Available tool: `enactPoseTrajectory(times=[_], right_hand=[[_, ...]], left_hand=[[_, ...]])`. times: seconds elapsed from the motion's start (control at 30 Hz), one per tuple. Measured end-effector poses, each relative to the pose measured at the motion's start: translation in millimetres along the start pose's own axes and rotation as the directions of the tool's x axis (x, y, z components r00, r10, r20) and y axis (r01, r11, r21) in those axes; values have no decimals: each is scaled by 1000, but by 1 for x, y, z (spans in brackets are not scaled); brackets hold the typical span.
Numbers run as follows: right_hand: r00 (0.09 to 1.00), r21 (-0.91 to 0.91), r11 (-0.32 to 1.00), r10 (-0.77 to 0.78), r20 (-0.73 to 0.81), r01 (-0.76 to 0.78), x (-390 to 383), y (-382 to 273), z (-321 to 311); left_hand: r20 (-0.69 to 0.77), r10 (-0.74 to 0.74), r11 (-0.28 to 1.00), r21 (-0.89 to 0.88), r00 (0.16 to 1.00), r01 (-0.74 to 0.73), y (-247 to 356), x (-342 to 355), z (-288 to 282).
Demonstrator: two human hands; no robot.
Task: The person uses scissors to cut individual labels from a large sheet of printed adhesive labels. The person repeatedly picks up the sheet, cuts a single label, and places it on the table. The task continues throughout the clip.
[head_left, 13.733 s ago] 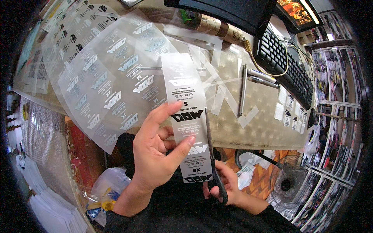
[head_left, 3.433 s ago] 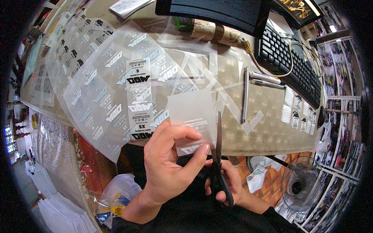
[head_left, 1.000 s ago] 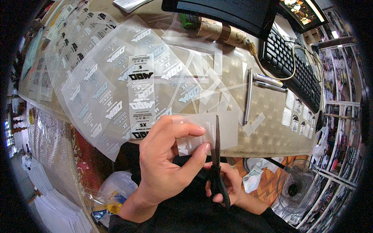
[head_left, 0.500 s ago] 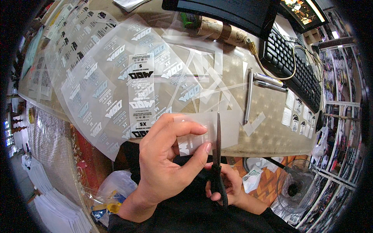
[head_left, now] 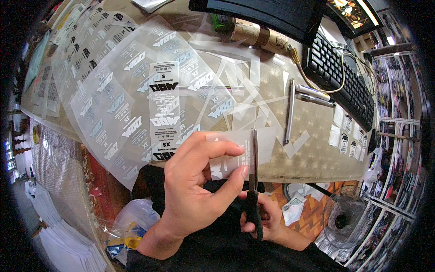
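My left hand pinches a small translucent printed sheet near the front edge of the desk. My right hand, lower and partly behind, grips black-handled scissors, their blades upright across the sheet's right part. Beyond my hands, a printed label strip in black and white lies on larger translucent printed sheets. Thin clear offcuts are scattered beside them.
A monitor, lit screen, cardboard roll, keyboard, pens and small label cards sit on the desk. At right stand a fan-like mesh object and racks; bags lie lower left.
Over the last second the scissors' blades have drawn closer together on the sheet and it has shifted slightly. Earlier, my left hand held the long label strip, which now lies on the desk.
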State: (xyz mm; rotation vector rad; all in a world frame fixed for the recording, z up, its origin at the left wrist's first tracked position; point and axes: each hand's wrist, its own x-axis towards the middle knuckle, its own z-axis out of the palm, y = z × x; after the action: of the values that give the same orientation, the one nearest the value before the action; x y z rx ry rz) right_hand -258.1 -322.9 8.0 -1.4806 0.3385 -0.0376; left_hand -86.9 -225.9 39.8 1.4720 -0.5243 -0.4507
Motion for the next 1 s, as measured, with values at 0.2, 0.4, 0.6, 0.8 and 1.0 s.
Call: enactPoseTrajectory(times=[0.2, 0.4, 0.6, 0.8, 1.0], right_hand=[[993, 69, 997, 44, -107, -37, -5, 7, 6], [981, 210, 976, 95, -169, -59, -6, 12, 13], [970, 174, 985, 44, -237, -2, -1, 19, 16], [935, 220, 954, 256, -244, -204, 13, 9, 21], [935, 340, 910, 307, -177, -235, 16, -7, 9]], left_hand=[[-133, -82, 987, -149, 988, 62, -10, -8, 9], [-185, -54, 987, -158, 981, 24, -21, -16, 20], [-178, -57, 989, -148, 982, 30, -23, -21, 28], [-189, -153, 984, -121, 970, 132, -32, -13, 29], [-187, -113, 993, 16, 976, 118, -32, -1, 13]])
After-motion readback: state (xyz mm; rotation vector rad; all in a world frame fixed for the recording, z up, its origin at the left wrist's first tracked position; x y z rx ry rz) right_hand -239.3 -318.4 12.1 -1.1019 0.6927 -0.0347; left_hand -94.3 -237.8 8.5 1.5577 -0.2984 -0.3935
